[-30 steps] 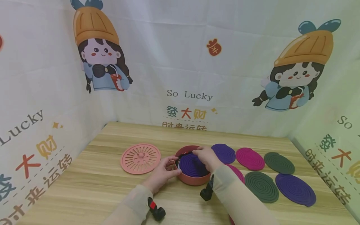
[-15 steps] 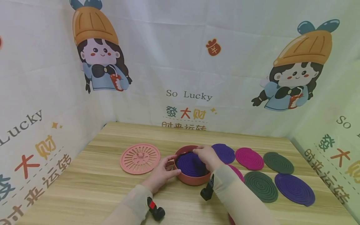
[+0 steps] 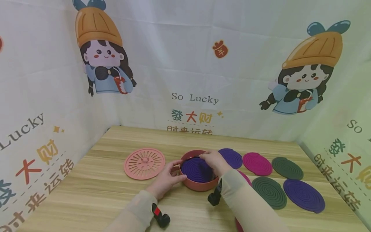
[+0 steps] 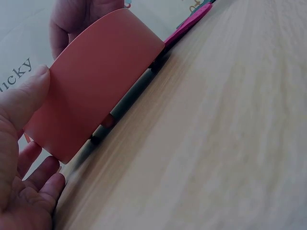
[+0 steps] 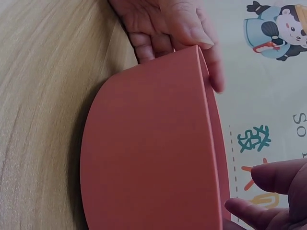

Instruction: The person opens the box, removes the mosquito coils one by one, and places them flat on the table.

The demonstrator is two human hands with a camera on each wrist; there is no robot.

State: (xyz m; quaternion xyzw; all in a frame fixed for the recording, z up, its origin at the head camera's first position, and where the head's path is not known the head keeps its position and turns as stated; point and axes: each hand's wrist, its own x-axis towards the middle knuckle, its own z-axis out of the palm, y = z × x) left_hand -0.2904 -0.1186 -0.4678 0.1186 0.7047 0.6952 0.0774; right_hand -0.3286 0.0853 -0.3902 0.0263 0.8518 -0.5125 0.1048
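A round terracotta-pink mosquito coil box stands on the wooden table. Inside it lies a purple mosquito coil, a little below the rim. My left hand grips the box's left side, its thumb on the near wall in the left wrist view. On the right, my right hand reaches over the rim at the coil. Its fingertips inside are partly hidden, so pinching or only touching cannot be told apart. In the right wrist view its fingers are spread above the rim.
A slotted pink lid with a knob lies left of the box. Flat coils spread to the right: purple, magenta and green among several. A reddish thing shows partly beneath the right sleeve.
The purple coil has shifted left inside the box; the gap at its left edge has closed, and a small one shows at its right. Left hand and box stay put.
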